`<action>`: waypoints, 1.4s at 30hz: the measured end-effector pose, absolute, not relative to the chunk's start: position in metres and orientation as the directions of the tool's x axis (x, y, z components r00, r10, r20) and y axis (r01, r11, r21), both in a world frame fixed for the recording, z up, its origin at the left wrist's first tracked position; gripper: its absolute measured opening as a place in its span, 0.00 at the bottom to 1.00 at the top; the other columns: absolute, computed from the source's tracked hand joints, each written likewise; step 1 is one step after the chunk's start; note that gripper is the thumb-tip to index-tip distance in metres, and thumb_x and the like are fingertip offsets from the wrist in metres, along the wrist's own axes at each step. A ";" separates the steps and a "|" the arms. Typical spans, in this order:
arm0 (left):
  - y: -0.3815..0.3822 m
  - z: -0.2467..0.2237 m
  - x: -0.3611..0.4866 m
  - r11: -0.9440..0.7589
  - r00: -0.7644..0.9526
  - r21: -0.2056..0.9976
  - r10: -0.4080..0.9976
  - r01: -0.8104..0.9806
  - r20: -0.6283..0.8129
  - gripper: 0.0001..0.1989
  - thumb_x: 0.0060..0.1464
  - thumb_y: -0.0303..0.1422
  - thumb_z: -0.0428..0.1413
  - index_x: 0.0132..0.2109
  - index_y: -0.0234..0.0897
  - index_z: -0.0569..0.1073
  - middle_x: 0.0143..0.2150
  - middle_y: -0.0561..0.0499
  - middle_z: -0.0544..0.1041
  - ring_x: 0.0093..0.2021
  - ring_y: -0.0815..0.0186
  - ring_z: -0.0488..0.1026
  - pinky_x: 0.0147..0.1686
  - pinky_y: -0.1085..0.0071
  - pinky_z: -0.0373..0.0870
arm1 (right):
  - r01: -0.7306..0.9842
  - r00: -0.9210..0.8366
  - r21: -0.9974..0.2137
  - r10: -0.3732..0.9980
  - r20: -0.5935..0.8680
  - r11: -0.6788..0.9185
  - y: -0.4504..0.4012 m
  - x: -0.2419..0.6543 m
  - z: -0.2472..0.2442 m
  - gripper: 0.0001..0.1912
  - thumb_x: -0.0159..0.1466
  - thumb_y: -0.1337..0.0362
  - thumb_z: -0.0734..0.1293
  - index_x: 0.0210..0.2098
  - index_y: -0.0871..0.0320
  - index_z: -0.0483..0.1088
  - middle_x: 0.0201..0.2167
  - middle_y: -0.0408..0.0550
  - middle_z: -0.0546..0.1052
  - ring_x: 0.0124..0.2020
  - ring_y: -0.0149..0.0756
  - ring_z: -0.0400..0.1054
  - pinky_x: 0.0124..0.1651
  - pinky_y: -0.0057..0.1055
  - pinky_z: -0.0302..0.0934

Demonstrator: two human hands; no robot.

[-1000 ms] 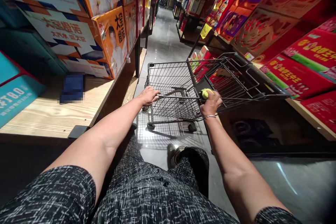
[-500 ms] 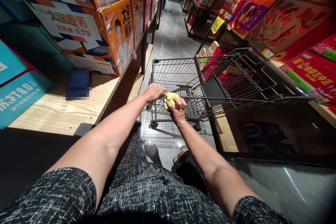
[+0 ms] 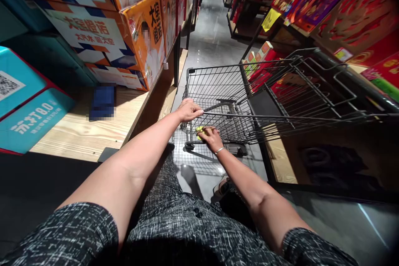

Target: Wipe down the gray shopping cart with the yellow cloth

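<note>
**Right grip (image 3: 211, 136) clamped on a yellow cloth (image 3: 199, 129), close to wires that could snag it**

Fingers bent over the cloth, it works low by the near side of the shopping cart (image 3: 237, 114), below the rim and toward the front end; whether cloth and wires touch, I cannot tell. If the cloth bunches into the mesh, a sideways pull could tear it loose or trap a fingertip. The bracelet (image 3: 219, 150) at that wrist could hook a wire too.

The left grip (image 3: 188, 111) rests on the near rim, by the front corner; whether its fingers close underneath is hidden. Should that hold be light, hard rubbing could roll the cart, since its wheels (image 3: 189, 146) stand on a smooth floor (image 3: 207, 43). The handle end lies toward the red boxes (image 3: 386, 68) on the right, so a shove that way might jostle them.

On the other side, the left arm passes close to the front corner of the wooden shelf (image 3: 77, 137); a backward jerk could bump it.
</note>
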State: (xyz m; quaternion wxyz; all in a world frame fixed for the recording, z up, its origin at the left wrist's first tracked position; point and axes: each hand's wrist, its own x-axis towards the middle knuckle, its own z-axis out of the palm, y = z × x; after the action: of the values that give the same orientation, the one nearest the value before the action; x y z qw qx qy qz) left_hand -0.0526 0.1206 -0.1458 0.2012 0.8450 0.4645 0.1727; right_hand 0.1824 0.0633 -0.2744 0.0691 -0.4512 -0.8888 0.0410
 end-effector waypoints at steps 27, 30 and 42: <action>0.119 -0.105 -0.024 -0.175 0.343 0.487 0.896 0.856 -0.282 0.43 0.71 0.53 0.21 0.64 0.44 0.75 0.63 0.48 0.78 0.69 0.49 0.67 0.67 0.46 0.52 | 0.860 -0.402 -0.101 0.785 0.472 0.501 0.085 0.236 -0.237 0.14 0.69 0.64 0.67 0.49 0.40 0.80 0.54 0.48 0.75 0.59 0.46 0.57 0.60 0.45 0.55; 0.123 -0.107 -0.037 -0.176 0.342 0.500 0.902 0.848 -0.264 0.43 0.71 0.53 0.22 0.61 0.45 0.78 0.60 0.49 0.80 0.67 0.49 0.68 0.67 0.46 0.52 | 0.886 -0.292 -0.120 0.739 0.607 0.449 0.091 0.243 -0.202 0.11 0.68 0.62 0.68 0.46 0.44 0.81 0.52 0.51 0.73 0.60 0.48 0.55 0.63 0.48 0.55; 0.133 -0.113 -0.064 -0.182 0.341 0.492 0.905 0.852 -0.256 0.40 0.72 0.51 0.24 0.63 0.50 0.77 0.58 0.53 0.82 0.66 0.52 0.69 0.68 0.49 0.50 | 0.854 -0.480 -0.127 0.858 0.183 0.505 0.068 0.194 -0.313 0.15 0.66 0.68 0.68 0.45 0.42 0.81 0.55 0.46 0.76 0.57 0.46 0.58 0.59 0.44 0.56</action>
State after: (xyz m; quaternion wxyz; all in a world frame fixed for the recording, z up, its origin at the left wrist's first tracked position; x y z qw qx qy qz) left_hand -0.0644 0.1332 -0.1130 0.2858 0.7673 0.5723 0.0466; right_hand 0.1937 0.0676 -0.3132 0.1117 -0.4973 -0.8603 0.0093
